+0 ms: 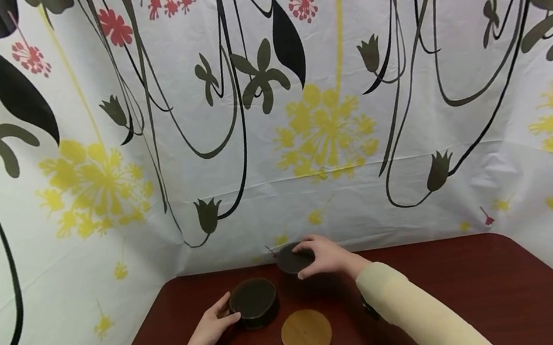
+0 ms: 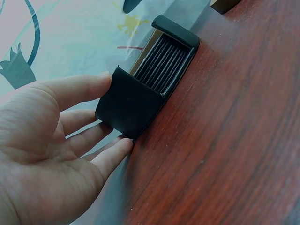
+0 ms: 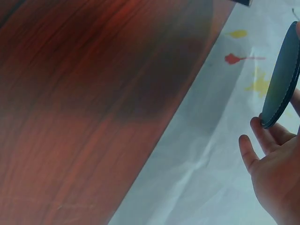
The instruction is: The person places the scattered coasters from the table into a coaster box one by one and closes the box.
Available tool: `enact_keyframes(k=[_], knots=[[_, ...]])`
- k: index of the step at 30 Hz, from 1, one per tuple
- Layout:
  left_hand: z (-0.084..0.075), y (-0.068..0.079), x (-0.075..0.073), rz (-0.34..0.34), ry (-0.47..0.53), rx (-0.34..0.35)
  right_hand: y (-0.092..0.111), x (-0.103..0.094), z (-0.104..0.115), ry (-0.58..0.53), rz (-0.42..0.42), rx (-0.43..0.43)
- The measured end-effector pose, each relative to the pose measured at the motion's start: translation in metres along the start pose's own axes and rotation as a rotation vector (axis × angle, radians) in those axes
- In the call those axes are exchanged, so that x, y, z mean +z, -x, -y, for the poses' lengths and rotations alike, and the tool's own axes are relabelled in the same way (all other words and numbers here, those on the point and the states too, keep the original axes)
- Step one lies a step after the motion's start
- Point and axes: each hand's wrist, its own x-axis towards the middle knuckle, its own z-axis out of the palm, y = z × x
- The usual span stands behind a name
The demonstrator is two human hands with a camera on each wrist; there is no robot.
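Note:
A round black coaster holder (image 1: 255,311) stands on the table, left of centre in the head view. My left hand (image 1: 212,330) grips its left side, thumb and fingers spread around the wall. Through the gap in that wall, the left wrist view shows several thin dark coasters (image 2: 164,63) stacked inside. Farther back, my right hand (image 1: 324,259) holds a round dark coaster (image 1: 291,260) by its edge, raised near the table's far edge. In the right wrist view this coaster (image 3: 281,77) appears nearly edge-on, with stitching along its rim.
A round wooden disc (image 1: 306,334) lies flat on the table, nearer to me and right of the holder. The dark red wooden table (image 1: 447,290) has rounded far corners. A white sheet (image 1: 255,169) with printed flowers hangs behind it and along both sides.

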Motion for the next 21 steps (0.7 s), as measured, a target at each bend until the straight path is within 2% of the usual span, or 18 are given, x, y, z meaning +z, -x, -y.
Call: enact_keyframes(k=[11,21], knots=[[0.000,-0.001,-0.001,-0.002,-0.013,-0.012,-0.023,0.009,0.034,0.002,0.020,-0.108],[0.000,-0.001,0.000,-0.005,-0.009,-0.009,-0.033,0.022,0.061,0.022,0.048,-0.138]])
